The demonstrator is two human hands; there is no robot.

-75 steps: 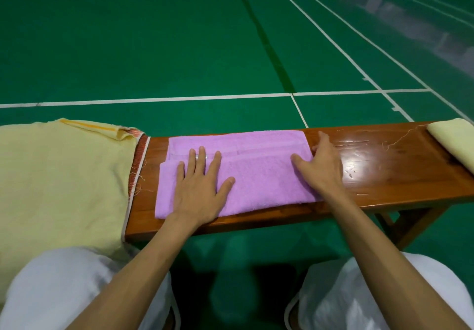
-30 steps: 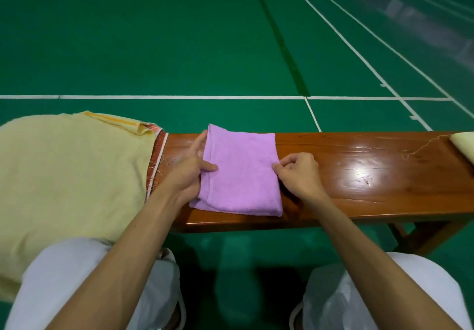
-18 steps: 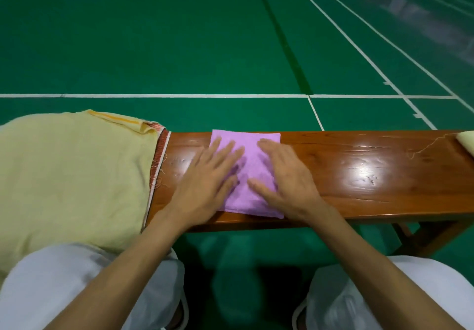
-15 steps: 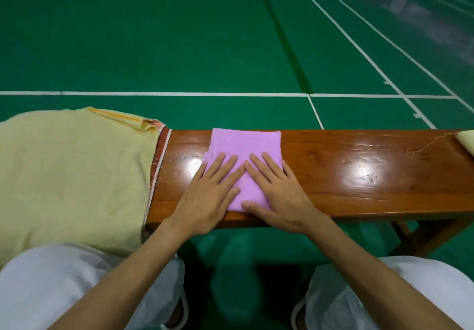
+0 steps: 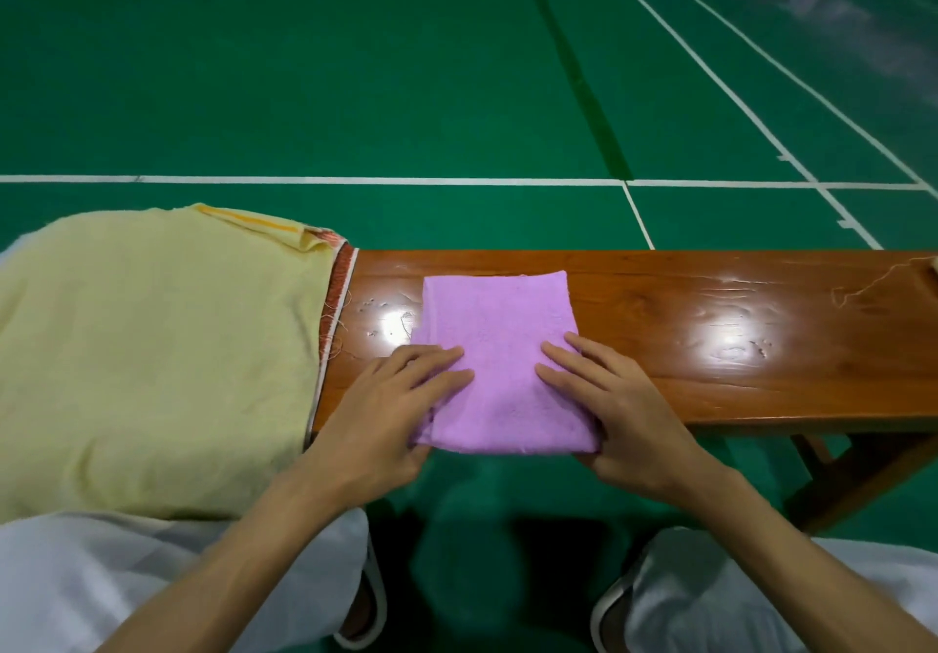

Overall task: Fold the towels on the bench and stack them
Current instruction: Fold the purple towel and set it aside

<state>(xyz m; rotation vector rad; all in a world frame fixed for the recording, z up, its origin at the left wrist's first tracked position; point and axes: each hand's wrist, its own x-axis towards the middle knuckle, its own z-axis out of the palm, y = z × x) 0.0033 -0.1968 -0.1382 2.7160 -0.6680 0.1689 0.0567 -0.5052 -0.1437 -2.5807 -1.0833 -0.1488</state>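
Lying across the left end of the wooden bench, a big pale yellow towel is draping over the near edge onto the person's lap, its orange-striped hem sitting just beside the bare glossy wood. A loose thread is curling on the bench top far to the right, well apart from the hands. Green court flooring with white lines is stretching out behind. Nothing is standing between the hands and the purple towel, which is resting folded into a small square near the bench's middle, its near edge hanging slightly past the front edge. The left hand is gripping the towel's near left corner, fingers on top. The right hand is gripping the near right corner likewise, fingers lying flat on the cloth.
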